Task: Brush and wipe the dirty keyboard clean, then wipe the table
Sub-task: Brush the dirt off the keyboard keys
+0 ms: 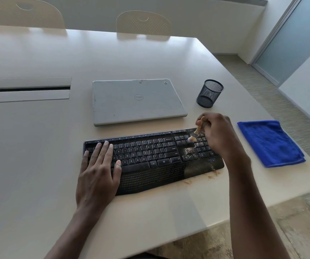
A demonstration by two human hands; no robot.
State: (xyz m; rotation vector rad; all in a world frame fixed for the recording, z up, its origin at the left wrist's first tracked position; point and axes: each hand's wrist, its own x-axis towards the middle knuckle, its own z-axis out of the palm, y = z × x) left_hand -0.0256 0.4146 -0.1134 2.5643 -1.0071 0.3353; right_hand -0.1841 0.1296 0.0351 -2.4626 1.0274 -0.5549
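**While One Hand Steadies the Keyboard, the Other Holds a Brush to Its Dirty End**

Where the black keyboard (150, 156) lies at lower centre of the frame, the left hand (98, 172) rests flat on its left end. That hand's fingers (103, 148) are straight and slightly spread over the keys, the thumb lies by the space bar, and it grips nothing. The right hand (217, 135) is over the keyboard's right end, fingers curled round the handle of a small brush (195, 133). The brush's pale bristles touch the keys at the top of the number pad.

Brownish crumbs (190, 151) speckle the keys and the palm rest just below the bristles. More bits (212, 174) lie on the table (38, 146) along the keyboard's lower right edge. The keyboard has a curved front with a dotted palm rest. The brush handle looks wooden, but the right hand is motion-blurred and covers most of it, so how the fingertips sit cannot be told.

A folded blue cloth (270, 143), fuzzy like microfibre, lies right of the keyboard near the table's edge. Above the keyboard sits a closed grey laptop (137, 101), scuffed, and to its right a black wire-mesh cup (209, 93). A long cable slot (25, 89) runs off the frame's left edge. Two pale perforated chair backs (143, 22) show at the top, the left one cut off.
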